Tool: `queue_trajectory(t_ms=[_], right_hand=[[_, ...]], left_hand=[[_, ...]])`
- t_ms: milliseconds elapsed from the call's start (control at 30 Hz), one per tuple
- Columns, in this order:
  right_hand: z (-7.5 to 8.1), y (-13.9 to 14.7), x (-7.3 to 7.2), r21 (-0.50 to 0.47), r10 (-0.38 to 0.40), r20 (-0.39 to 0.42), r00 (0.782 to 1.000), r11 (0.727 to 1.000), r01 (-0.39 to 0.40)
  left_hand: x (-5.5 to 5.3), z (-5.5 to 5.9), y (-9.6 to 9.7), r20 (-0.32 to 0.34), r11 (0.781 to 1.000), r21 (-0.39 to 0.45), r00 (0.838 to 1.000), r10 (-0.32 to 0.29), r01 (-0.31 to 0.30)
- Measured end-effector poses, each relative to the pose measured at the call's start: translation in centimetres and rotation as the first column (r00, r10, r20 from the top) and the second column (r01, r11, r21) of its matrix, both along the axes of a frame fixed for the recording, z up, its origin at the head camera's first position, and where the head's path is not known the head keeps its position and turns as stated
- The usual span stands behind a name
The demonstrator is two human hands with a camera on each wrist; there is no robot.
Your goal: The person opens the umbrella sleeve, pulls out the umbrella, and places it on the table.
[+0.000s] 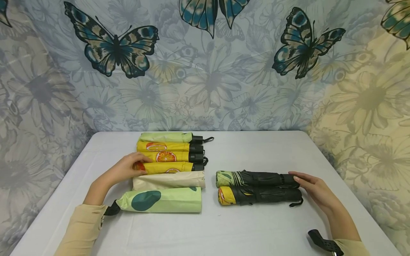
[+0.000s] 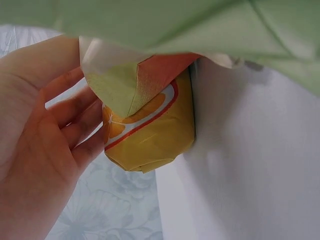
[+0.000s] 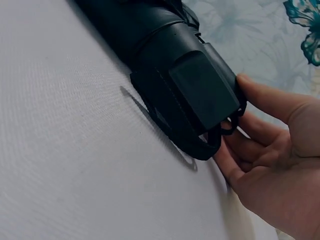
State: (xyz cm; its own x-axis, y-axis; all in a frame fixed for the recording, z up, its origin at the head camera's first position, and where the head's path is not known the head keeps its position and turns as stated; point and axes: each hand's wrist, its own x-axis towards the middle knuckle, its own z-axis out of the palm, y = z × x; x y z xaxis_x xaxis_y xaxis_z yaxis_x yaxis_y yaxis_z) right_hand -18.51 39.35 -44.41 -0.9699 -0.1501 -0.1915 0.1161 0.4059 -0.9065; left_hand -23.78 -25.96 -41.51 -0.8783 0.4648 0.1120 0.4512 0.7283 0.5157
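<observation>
My left hand is at the left ends of a row of folded umbrellas. Thumb and fingers pinch the end of the nearest yellow umbrella, printed with orange slices; the left wrist view shows this yellow end beside the fingers. To the right lie two black-bodied folded umbrellas, one green-tipped, one yellow-tipped. My right hand pinches the handle end of the green-tipped umbrella. In the right wrist view, a black handle with a strap loop stands in front of part of the fingers.
Two more yellow umbrellas and a light green one lie behind. A cream cover and a green cover with dark leaf shapes lie nearer on the white table. A butterfly-patterned cloth hangs behind.
</observation>
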Motion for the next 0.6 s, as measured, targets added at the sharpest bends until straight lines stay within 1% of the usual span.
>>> queue_trajectory(t_ms=[100,267,300,500,600], right_hand=[[0.02,0.09,-0.1,-0.02,0.003,0.02,1.0,1.0,-0.003],[0.02,0.23,-0.15,-0.088,0.01,0.055,0.998,0.996,-0.006],[0.02,0.26,-0.16,-0.088,0.014,0.057,0.998,0.996,-0.009],[-0.06,0.28,-0.13,-0.053,0.041,0.029,0.999,0.998,-0.039],[-0.07,0.09,-0.09,-0.074,0.045,0.002,0.999,0.996,-0.044]], left_hand=[[-0.02,-0.02,-0.03,-0.001,1.0,0.002,1.0,-0.004,0.004],[-0.1,-0.1,-0.07,0.001,1.0,0.001,1.0,-0.004,0.004],[-0.1,-0.12,-0.09,0.003,1.0,0.002,1.0,-0.003,0.003],[-0.1,-0.14,-0.06,0.01,1.0,0.001,1.0,0.0,0.0],[-0.09,-0.07,0.02,0.011,1.0,-0.002,1.0,0.0,0.0]])
